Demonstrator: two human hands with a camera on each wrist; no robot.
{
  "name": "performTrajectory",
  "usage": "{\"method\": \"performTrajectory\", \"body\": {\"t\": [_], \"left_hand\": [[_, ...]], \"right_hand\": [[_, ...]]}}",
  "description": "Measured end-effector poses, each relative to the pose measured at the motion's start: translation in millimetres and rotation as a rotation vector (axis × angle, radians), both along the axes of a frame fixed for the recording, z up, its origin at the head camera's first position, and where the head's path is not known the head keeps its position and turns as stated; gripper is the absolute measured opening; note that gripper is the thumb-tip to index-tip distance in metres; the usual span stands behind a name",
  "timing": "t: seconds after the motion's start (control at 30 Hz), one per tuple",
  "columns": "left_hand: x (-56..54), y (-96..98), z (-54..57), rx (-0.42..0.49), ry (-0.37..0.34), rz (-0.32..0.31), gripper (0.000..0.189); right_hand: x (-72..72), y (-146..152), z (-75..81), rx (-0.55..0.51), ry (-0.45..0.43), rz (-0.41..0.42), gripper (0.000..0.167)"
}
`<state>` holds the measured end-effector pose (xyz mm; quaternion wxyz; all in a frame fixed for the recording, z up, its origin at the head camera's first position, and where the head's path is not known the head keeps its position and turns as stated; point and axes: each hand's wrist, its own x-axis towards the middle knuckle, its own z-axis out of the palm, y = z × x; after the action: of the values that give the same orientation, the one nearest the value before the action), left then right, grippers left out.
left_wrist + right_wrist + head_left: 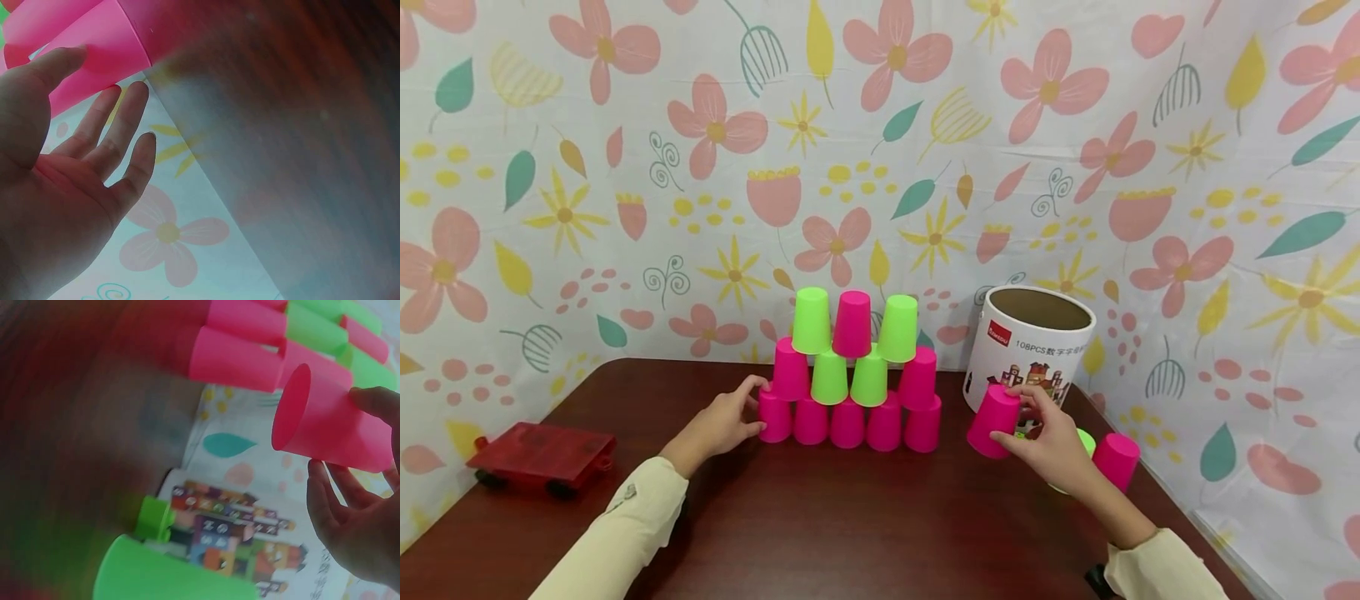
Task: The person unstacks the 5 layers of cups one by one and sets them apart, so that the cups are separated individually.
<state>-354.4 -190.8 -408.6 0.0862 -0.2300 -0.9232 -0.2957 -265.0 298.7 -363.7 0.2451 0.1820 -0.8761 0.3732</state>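
Upside-down plastic cups form a stack on the table. Its bottom row is all pink cups [847, 423]; green cups [830, 377] sit between pink ones in the middle row. On top, one pink cup [853, 325] stands between two green ones. My left hand [721, 423] is at the stack's left end, its thumb against the lowest pink cup [106, 53], fingers extended and spread. My right hand [1051, 437] holds another pink cup [995, 422] between thumb and fingers, raised and tilted, right of the stack. In the right wrist view, that cup [337, 422] shows its open rim.
A white printed bucket [1030, 342] stands behind my right hand. Beside my right forearm are a pink cup [1117, 460] and a partly hidden green cup [169, 575]. A small green block [154, 519] lies by the bucket. At the far left sits a red wheeled toy cart [542, 457].
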Motion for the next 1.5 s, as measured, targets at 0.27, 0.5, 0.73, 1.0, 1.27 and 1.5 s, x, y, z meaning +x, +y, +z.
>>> {"method": "performTrajectory", "body": {"t": [0.27,0.5,0.73,1.0,1.27,1.5], "left_hand": [[0.5,0.5,1.6,0.007,0.0,-0.003,0.06],[0.6,0.6,-0.1,0.001,-0.006,0.007,0.06],[1.4,0.5,-0.9,0.004,-0.003,0.001,0.06],[1.3,0.3,-1.0,0.019,0.008,-0.019,0.06],[0.8,-0.1,-2.4,0.022,0.02,-0.029,0.059],[1.5,0.4,-0.9,0.025,0.022,-0.028,0.059]], "right_hand": [[-2.7,15.4,-9.3,0.03,-0.092,0.033,0.064],[-5.6,22.9,-16.8,0.05,-0.104,0.051,0.064],[-6.6,28.0,-21.2,0.077,-0.107,0.06,0.064],[-5.4,28.6,-19.5,0.128,-0.137,0.061,0.061],[-6.2,29.4,-19.7,0.198,-0.204,0.07,0.053],[-7.4,32.7,-19.9,0.226,-0.245,0.046,0.051]]}}
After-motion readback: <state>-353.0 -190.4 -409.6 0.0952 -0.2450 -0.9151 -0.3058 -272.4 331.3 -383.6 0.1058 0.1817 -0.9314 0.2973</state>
